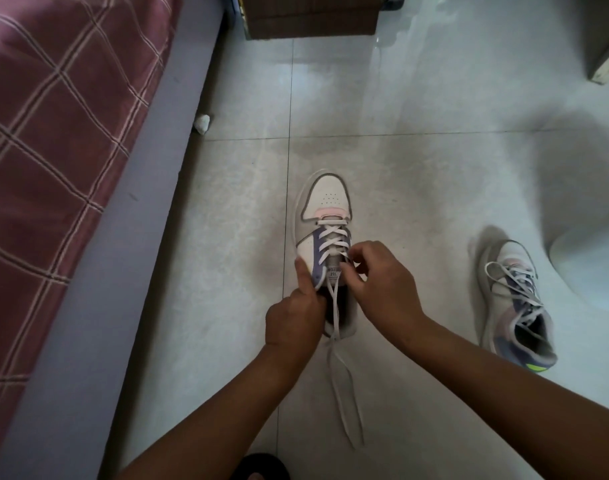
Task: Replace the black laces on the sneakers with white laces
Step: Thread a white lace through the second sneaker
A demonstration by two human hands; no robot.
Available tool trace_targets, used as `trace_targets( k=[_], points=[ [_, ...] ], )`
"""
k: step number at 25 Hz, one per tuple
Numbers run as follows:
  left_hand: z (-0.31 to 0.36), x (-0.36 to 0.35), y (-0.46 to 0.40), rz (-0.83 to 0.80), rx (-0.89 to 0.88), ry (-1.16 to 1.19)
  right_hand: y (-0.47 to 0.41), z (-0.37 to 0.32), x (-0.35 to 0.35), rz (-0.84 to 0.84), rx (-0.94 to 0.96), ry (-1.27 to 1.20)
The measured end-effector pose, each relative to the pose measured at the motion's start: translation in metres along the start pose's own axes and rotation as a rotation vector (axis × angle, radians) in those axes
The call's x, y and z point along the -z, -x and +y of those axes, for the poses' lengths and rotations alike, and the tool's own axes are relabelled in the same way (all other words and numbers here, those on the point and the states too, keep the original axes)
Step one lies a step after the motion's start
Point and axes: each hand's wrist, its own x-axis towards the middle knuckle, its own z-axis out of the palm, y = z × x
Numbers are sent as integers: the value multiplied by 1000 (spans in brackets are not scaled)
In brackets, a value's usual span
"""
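A white, grey and purple sneaker (325, 199) stands on the floor in front of me, toe pointing away. A white lace (332, 237) crosses its lower eyelets, and two loose ends (344, 386) trail back over the tongue onto the tiles. My left hand (294, 315) grips the shoe's left side at the upper eyelets, forefinger stretched along the purple edge. My right hand (382, 285) pinches the lace at the right eyelets. A second sneaker (517, 299) with white laces lies to the right.
A bed with a maroon checked cover (54, 140) and a grey frame runs along the left. A cardboard box (313, 15) stands at the far end, and a crumpled white scrap (202, 123) lies by the bed frame. The floor is pale tile (434, 168).
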Motion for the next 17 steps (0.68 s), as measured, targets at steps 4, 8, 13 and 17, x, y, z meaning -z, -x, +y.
trace_targets(
  k=[4, 8, 13, 17],
  points=[
    [3, 0, 5, -27, -88, -34, -9, 4, 0, -192, 16, 513],
    [4, 4, 3, -201, 5, -19, -26, 18, 9, -354, -227, -71],
    [7, -1, -3, -293, 137, 151, -24, 25, 13, -381, -552, -859],
    [6, -1, -2, -317, 187, 178, -16, 26, 9, -231, -303, -557]
  ],
)
